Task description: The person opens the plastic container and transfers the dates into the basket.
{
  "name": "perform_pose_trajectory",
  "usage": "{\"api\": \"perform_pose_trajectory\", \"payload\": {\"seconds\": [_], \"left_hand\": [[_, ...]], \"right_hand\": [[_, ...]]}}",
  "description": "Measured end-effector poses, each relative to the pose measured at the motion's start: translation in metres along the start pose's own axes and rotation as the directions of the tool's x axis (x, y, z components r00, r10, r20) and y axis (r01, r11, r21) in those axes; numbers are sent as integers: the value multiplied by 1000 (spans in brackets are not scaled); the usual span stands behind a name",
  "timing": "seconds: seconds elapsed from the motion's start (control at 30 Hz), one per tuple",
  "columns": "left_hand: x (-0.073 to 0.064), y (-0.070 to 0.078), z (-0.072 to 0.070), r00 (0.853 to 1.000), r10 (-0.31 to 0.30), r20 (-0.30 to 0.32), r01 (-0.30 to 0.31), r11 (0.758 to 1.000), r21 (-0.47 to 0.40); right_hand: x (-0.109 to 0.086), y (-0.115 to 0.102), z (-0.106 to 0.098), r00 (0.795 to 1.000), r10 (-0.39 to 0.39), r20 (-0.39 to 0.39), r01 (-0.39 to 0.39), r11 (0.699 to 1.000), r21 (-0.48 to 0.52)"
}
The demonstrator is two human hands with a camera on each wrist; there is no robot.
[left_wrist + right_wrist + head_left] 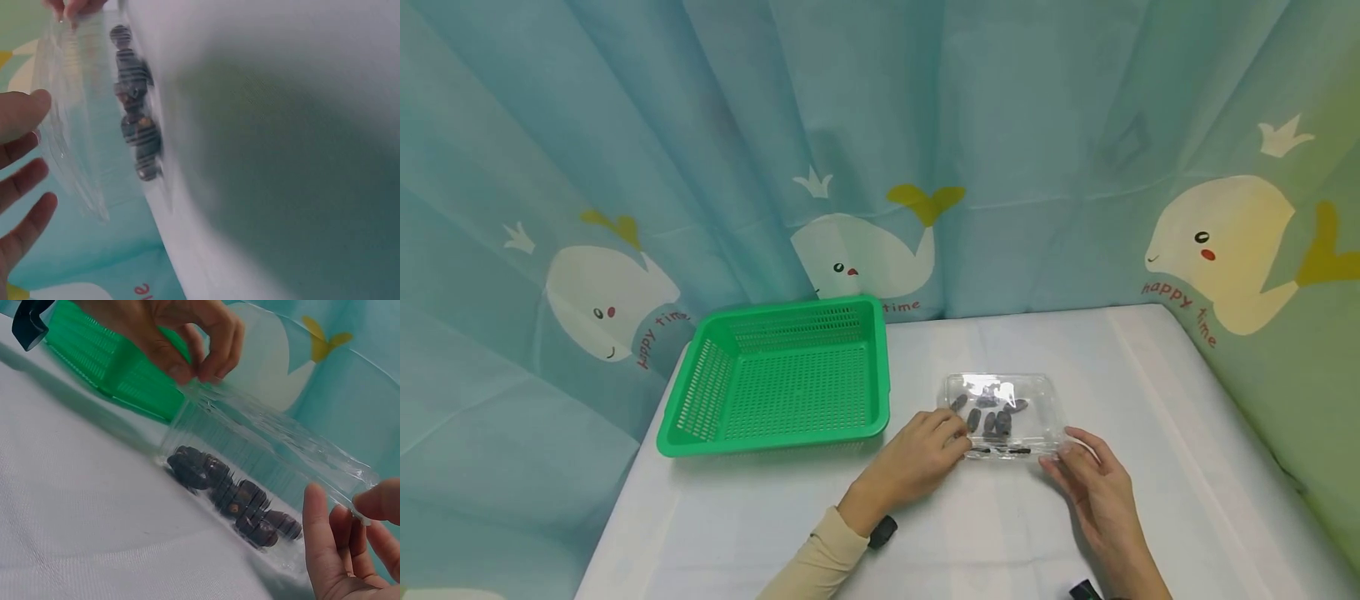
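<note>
A clear plastic box (1037, 415) with a hinged-looking lid sits on the white table, holding several dark, wrinkled oval pieces (1003, 423) that look like dates. At its front left corner my left hand (919, 454) pinches the rim between thumb and fingers, as the right wrist view shows. My right hand (1099, 492) has the front right corner between thumb (380, 501) and fingers, with its index finger along the front wall. In the right wrist view the dark pieces lie along the bottom of the box, seen through its ribbed side.
An open green mesh basket (797, 392) stands to the left of the box, close to the table's back left edge. Behind the table (992, 542) hangs a blue-green curtain (1037, 167) printed with whales, which also runs along both sides.
</note>
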State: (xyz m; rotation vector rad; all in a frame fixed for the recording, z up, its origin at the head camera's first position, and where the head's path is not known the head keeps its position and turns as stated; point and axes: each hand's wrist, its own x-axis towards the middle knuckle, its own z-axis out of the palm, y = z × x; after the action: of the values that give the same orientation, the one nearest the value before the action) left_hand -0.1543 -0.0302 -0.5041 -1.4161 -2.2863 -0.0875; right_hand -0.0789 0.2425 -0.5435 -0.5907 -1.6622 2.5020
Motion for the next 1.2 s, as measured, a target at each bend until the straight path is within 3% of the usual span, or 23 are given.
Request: {"api": "perform_pose_trajectory", "payload": {"seconds": [0.17,0.37,0.8,1.0,1.2], "left_hand": [[-3,-2,0,998,53,16,-53,998,27],[-1,-2,0,995,100,7,-100,991,84],[2,-4,5,980,201,-4,-194,951,241],[1,-8,2,975,222,7,-219,957,188],[-2,-13,1,981,196,12,-196,974,110]], "right_hand": [[0,-1,-1,1000,3,-3,-3,1000,-24],[1,0,-4,1000,-3,13,2,1000,16],[1,2,-5,1000,27,10,-27,998,51],[0,1,-5,999,33,5,-33,998,55],[1,1,-7,999,34,10,-34,997,62]]}}
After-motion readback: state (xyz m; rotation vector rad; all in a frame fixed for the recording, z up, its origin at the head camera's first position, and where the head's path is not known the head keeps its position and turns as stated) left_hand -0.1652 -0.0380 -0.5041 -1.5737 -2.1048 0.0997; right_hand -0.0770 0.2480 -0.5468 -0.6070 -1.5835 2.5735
